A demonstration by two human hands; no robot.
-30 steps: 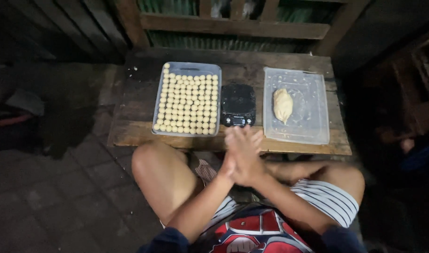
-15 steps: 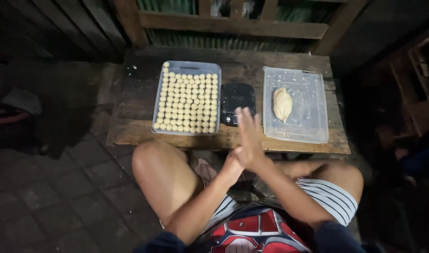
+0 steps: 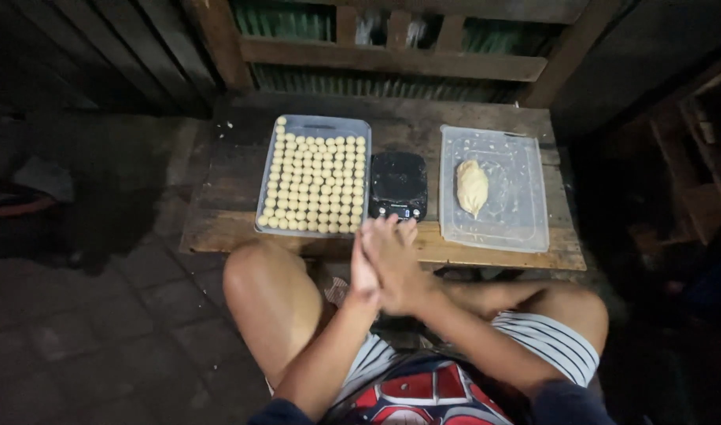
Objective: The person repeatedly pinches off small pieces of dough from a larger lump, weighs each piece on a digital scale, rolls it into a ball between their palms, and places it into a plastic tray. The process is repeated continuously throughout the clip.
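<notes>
Dough – rolling step, palms of left hand [image 3: 365,271] and right hand [image 3: 397,264] pressed flat together just before scale [image 3: 398,186]; contents hidden. Next: gentle release.

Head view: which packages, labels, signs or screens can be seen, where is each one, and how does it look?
Digital kitchen scale: middle of the wooden table, between the two trays; black, roughly square, with a small lit screen strip on its near edge, just beyond the pressed-together hands.
Packages, labels, signs: none visible. The tray of dough balls and the clear tray holding a dough lump are plain.
</notes>
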